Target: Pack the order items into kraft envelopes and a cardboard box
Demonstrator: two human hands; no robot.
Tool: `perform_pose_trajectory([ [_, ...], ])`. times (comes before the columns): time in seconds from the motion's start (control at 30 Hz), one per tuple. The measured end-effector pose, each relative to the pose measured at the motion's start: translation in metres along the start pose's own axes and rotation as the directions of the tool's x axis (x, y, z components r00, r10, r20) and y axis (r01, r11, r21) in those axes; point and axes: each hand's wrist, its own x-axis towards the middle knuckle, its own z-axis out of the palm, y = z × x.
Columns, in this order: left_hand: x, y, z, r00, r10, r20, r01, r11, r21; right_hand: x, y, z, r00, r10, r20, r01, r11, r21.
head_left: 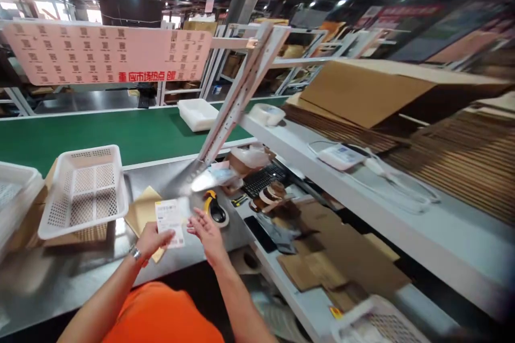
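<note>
Left hand: the left hand (155, 239) held the printed shipping label (169, 222) by its lower left edge, raised above the table with the print exposed.
Right hand: the right hand (207, 236) was open, fingers spread, just beside the label; contact could not be confirmed.
Hands: apart, with the label between them.
Below label: a kraft envelope (140, 214) lay on the steel table (48, 289), within reach of both hands.
Left of hands: a white perforated basket (82, 193) stood on the table, placed to the left side.
Right of hands: a yellow-handled cutter (215, 209) lay near the right hand.
Beyond: a green conveyor belt (120, 139) ran behind the table.
</note>
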Motion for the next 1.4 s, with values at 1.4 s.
perform_pose_trajectory([
  [1.4, -0.026, -0.061, 0.229, 0.980, -0.107, -0.167, 0.116, 0.992, 0.047, -0.101, 0.017, -0.204, 0.974, 0.227, -0.015, -0.218, 0.950, 0.223],
])
